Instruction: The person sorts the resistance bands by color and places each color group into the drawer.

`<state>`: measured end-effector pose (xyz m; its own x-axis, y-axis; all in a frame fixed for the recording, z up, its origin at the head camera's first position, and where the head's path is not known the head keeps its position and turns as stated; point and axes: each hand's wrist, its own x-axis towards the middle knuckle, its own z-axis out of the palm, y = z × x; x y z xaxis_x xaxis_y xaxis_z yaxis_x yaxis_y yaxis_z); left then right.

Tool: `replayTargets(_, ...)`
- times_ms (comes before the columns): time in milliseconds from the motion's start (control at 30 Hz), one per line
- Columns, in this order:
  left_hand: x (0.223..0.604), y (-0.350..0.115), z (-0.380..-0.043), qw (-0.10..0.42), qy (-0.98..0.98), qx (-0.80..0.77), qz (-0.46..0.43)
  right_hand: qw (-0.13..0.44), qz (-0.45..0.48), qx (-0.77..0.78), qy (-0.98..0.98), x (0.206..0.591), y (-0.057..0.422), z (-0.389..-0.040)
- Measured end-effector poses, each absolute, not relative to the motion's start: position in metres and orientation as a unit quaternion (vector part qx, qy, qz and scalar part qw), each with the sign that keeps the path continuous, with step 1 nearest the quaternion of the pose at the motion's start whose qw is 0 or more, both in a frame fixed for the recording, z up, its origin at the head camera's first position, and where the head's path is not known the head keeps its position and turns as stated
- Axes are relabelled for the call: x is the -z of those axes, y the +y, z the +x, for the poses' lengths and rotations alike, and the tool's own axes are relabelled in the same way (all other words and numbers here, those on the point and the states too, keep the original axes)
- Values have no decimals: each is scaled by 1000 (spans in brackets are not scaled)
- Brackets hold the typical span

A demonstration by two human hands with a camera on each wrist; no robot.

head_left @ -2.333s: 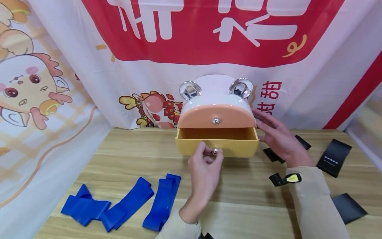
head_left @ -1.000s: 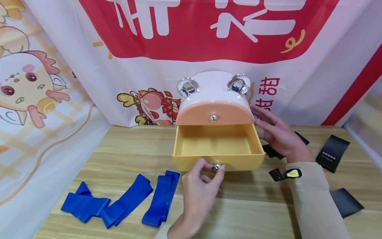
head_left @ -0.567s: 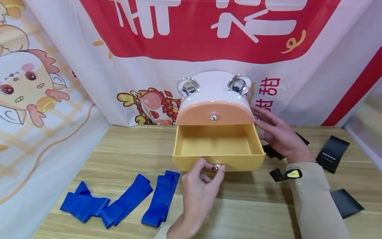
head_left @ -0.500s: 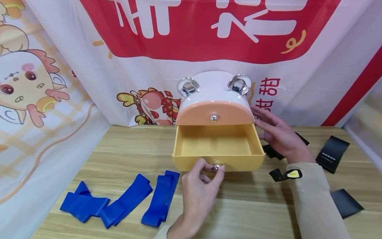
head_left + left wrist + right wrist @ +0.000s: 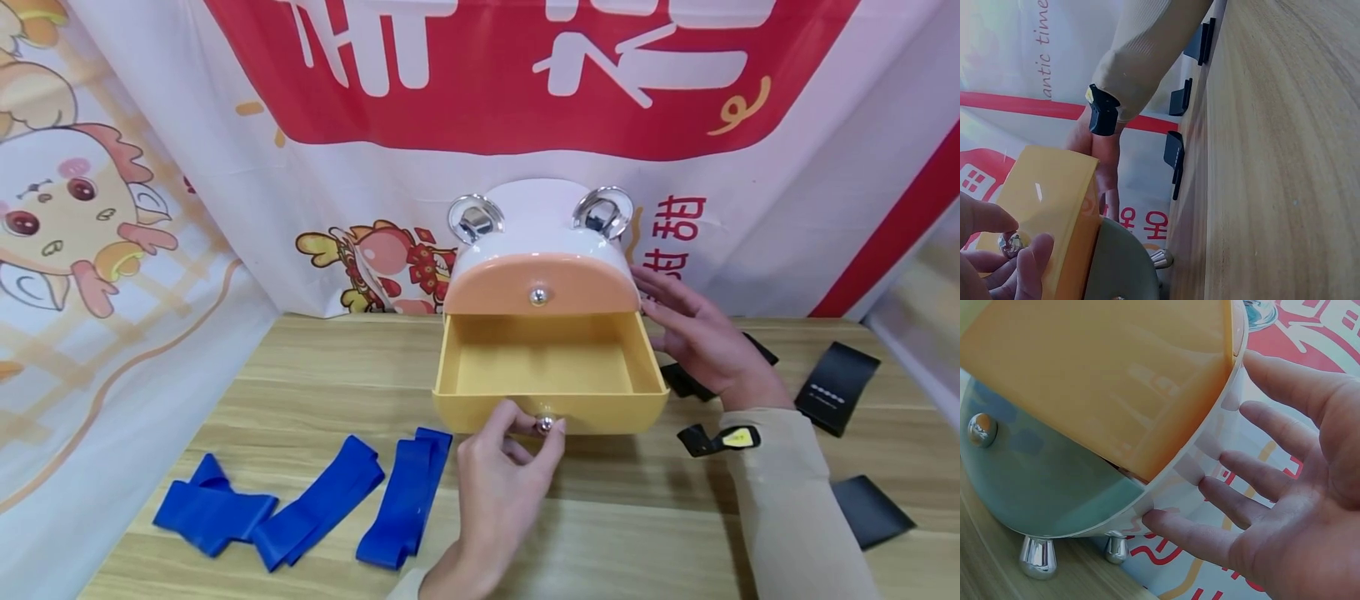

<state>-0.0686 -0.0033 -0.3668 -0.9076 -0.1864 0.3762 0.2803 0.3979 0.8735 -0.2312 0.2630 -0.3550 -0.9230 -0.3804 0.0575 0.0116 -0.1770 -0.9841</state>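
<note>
A small white drawer cabinet (image 5: 542, 204) with silver ring-shaped ears stands at the back of the table. Its orange top drawer (image 5: 495, 287) is closed, and its yellow drawer (image 5: 480, 408) is pulled far out with nothing inside. Thumb and fingers of my left hand (image 5: 498, 492) pinch the silver knob (image 5: 545, 424) on the yellow drawer's front. My right hand (image 5: 701, 342) braces the cabinet's right side. In the right wrist view its fingertips (image 5: 1157, 519) touch the white wall, fingers spread and extended. Below the yellow drawer, a green drawer (image 5: 1054, 481) is closed.
Several folded blue strips (image 5: 322, 504) lie at the left of the wooden table (image 5: 345, 358). Black pieces lie at the right, including a black printed pouch (image 5: 836, 387) and a flat black piece (image 5: 872, 511). A printed cloth (image 5: 390, 183) hangs directly behind the cabinet.
The yellow drawer has slid out toward me from partly open, my left hand moving with its knob. Over the last half second it has barely moved. My right hand stays at the cabinet's side.
</note>
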Motion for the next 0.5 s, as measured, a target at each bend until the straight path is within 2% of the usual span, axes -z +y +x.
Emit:
replayTargets(167, 366, -5, -68, 201, -818, 538, -22, 132, -146, 755, 626, 355, 263, -230)
replayTargets(300, 358, -14, -67, 131, -844, 521, -11, 135, -145, 755, 625, 356, 263, -230)
replayTargets(500, 349, -65, -67, 30, -875, 476, -87, 132, -162, 754, 623, 356, 263, -232)
